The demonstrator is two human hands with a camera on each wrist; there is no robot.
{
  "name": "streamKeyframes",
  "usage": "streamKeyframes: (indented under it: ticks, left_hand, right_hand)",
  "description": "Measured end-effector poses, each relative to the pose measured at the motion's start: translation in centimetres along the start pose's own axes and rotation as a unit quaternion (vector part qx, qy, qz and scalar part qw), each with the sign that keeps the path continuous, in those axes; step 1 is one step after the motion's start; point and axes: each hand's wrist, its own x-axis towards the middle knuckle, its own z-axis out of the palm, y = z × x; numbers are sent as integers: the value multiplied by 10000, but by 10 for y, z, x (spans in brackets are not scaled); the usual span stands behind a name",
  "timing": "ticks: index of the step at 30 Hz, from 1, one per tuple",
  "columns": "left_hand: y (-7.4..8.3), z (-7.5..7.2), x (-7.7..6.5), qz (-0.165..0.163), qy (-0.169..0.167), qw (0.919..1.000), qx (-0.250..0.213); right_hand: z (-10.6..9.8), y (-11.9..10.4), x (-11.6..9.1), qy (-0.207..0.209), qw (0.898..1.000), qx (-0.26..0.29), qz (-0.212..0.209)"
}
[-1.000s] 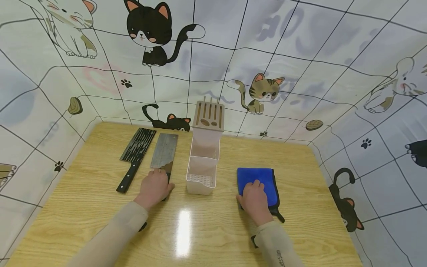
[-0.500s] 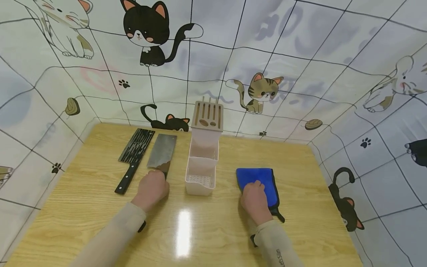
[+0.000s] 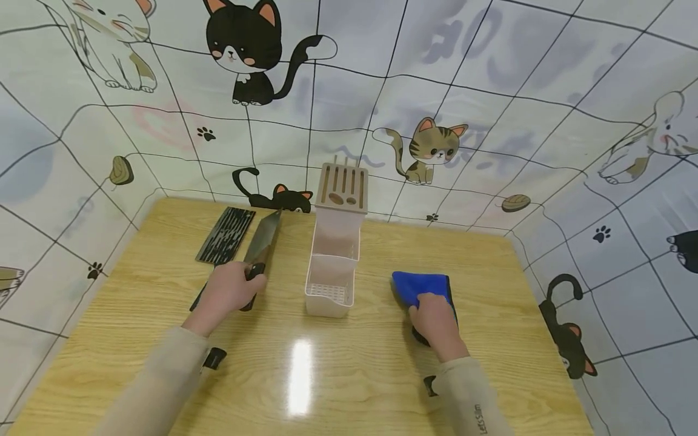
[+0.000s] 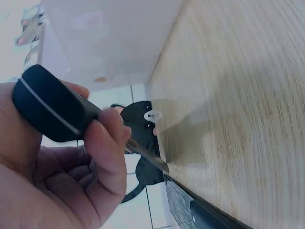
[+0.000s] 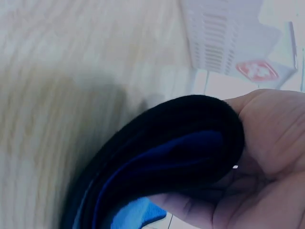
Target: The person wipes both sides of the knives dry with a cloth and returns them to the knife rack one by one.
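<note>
My left hand grips the black handle of a cleaver with a plain grey blade. The blade is tilted, and its far end is by the table's back edge. Left of it lies a second cleaver with black-and-silver streaks, its handle partly behind my left hand. At right, my right hand holds a folded blue cloth with black edging. The right wrist view shows the cloth's black edge bent over between fingers and thumb; part of the cloth is hidden by the hand.
Between the hands stands a pale plastic knife and utensil holder with a slotted beige top and open compartments. The wooden table meets walls covered in a cat-print sheet at the back and sides.
My left hand has moved left and raised the cleaver, turning its blade from flat to tilted. My right hand has shifted right and gathered the blue cloth, which lay flatter before.
</note>
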Motion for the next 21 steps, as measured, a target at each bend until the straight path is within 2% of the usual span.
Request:
streamKeyframes:
  ticks: [6,12,17,21]
  left_hand:
    - [-7,-10,-8,-169,-124,9983,-540]
    - [-2,-20,-18,39,7,9975,-703]
    - [4,-28,-25,184,81,9959,-882]
    - [9,-32,-32,271,139,9937,-1082]
  right_hand:
    - [-15,16,0,37,9959,856,299]
    - [-29,26,-2,336,9854,1546,631]
    - [-34,27,-2,599,9678,2249,960]
    - [-36,24,-2,807,9531,2743,989]
